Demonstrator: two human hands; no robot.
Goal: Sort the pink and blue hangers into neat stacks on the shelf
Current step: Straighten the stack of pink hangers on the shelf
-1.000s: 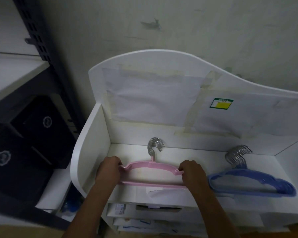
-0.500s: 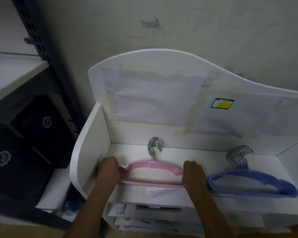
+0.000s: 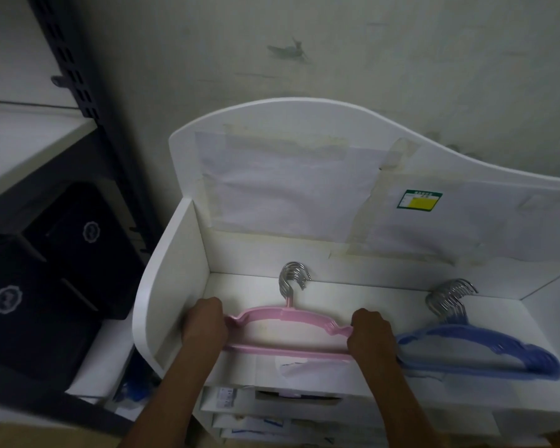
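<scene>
Pink hanger stack [image 3: 285, 321]: lying flat crosswise on shelf [image 3: 353, 295], hooks pointing away, left hand [image 3: 204, 324] and right hand [image 3: 370, 334] gripping its opposite ends.

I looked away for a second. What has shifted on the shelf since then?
Hardly anything. Both hands, left hand and right hand, keep gripping the ends of the pink hangers, which lie in the same spot on the shelf. The blue hangers are unmoved beside them.
</scene>
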